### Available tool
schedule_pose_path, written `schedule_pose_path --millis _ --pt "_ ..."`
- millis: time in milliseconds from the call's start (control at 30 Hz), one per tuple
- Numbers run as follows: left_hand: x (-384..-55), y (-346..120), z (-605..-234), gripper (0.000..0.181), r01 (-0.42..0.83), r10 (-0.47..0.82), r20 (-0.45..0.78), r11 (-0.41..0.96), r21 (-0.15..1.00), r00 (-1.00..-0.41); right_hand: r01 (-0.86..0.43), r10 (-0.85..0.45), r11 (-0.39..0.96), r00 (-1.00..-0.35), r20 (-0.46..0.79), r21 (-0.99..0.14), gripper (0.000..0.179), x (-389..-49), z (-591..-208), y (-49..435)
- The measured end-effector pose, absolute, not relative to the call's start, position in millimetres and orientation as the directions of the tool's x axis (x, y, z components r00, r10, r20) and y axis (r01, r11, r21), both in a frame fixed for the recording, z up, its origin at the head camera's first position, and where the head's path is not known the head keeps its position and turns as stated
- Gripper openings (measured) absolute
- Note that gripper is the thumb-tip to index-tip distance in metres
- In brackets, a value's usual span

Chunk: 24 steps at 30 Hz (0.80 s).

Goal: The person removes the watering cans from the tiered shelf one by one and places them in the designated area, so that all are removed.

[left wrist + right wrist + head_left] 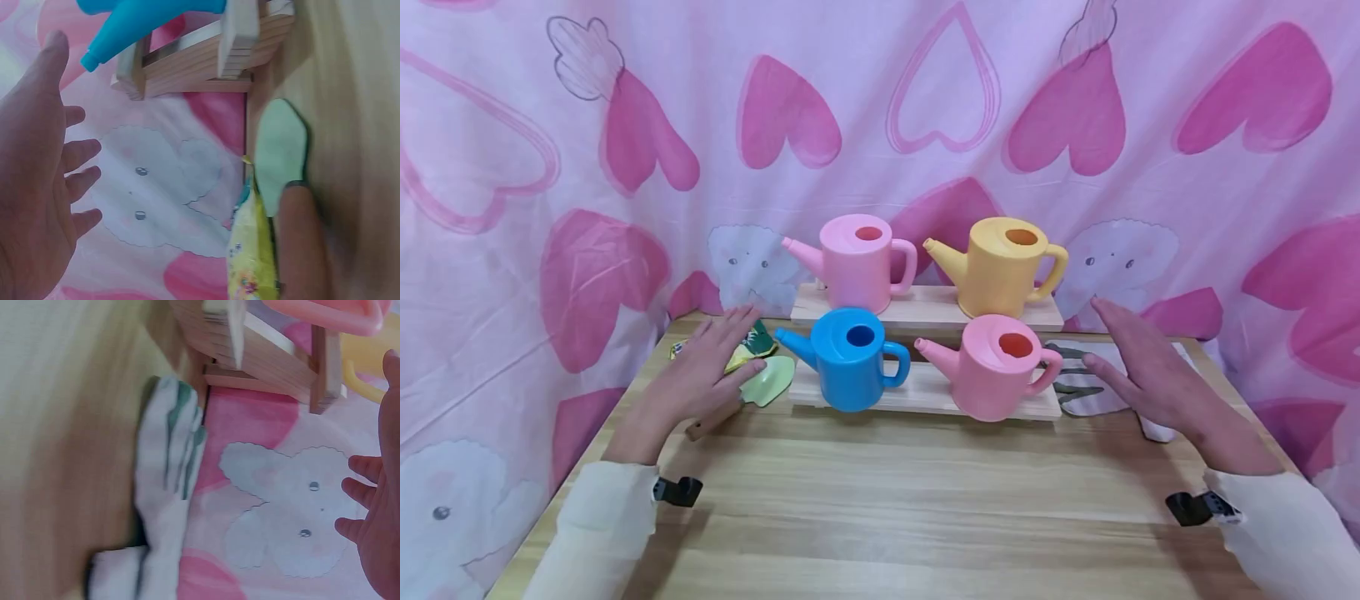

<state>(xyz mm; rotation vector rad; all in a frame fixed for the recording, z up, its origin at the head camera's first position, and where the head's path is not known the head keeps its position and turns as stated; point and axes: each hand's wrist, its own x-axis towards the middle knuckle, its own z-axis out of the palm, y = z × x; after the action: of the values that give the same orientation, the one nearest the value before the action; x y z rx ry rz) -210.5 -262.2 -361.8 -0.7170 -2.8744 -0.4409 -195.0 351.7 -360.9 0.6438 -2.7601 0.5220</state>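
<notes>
My left hand (703, 367) is held above the table's left side with fingers extended, holding nothing. Beneath it lie a small trowel with a pale green blade (769, 381) and brown handle (301, 244), and a yellow-green packet (250, 250). On the right, my right hand (1150, 375) likewise hovers with straight fingers above white gloves (165, 487) with green stripes. Between the hands, a two-step wooden stand carries watering cans: a pink one (857, 267) and a yellow one (1000, 271) on the upper step, a blue one (850, 371) and another pink one (992, 375) on the lower.
The wooden stand (925, 402) sits toward the back of the wood-grain table (880, 500). A pink curtain with hearts (790, 112) hangs behind and along both sides. Spouts point left, handles right. Small black cameras (679, 492) are strapped at both wrists.
</notes>
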Motion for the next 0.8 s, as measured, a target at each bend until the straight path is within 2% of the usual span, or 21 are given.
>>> schedule_pose_path --millis 267,533,800 --pt "-234 -261 -342 0.075 0.48 0.425 0.245 0.839 0.254 -0.872 -0.461 -0.365 0.83 -0.874 0.32 -0.313 0.088 -216 -331 343" --pt "-268 -245 -340 0.067 0.458 0.421 0.182 0.79 0.408 -0.889 -0.5 -0.362 0.769 -0.854 0.374 -0.397 0.078 -244 -308 329" --pt "-292 -225 -347 0.054 0.474 0.454 0.187 0.677 0.563 -0.871 -0.523 -0.324 0.711 -0.837 0.441 -0.47 0.069 -265 -300 313"
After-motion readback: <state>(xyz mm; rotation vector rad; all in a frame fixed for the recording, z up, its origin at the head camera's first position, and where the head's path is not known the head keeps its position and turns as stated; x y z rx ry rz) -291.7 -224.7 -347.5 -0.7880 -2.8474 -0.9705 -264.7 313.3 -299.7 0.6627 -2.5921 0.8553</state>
